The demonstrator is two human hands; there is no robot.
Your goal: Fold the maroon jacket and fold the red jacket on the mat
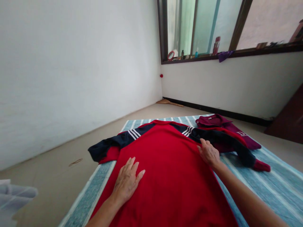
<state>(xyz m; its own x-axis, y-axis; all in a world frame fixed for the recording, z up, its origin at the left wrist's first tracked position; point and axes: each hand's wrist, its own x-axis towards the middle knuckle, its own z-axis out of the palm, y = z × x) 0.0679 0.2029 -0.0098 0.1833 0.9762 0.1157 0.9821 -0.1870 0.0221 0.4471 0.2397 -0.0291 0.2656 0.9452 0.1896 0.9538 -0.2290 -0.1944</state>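
A red jacket (163, 170) with navy sleeves and white stripes lies spread on a blue-and-white striped cloth (272, 186). My left hand (129, 176) rests flat on the left part of its body, fingers spread. On the right edge, just below the armpit, lies my right hand (209, 153), its fingers slightly bent and apart. The jacket's left sleeve (104, 148) bends over the cloth's left edge. The other sleeve (224, 140) reaches out to the right, its red cuff on the cloth. The jacket's lower end runs out of view.
A folded maroon garment (236, 130) lies at the back right, partly under the right sleeve. A broom (169, 102) is on the floor by the far corner. Small bottles and a round mirror (170, 55) stand on the window sill. Pale fabric (15, 198) shows at lower left.
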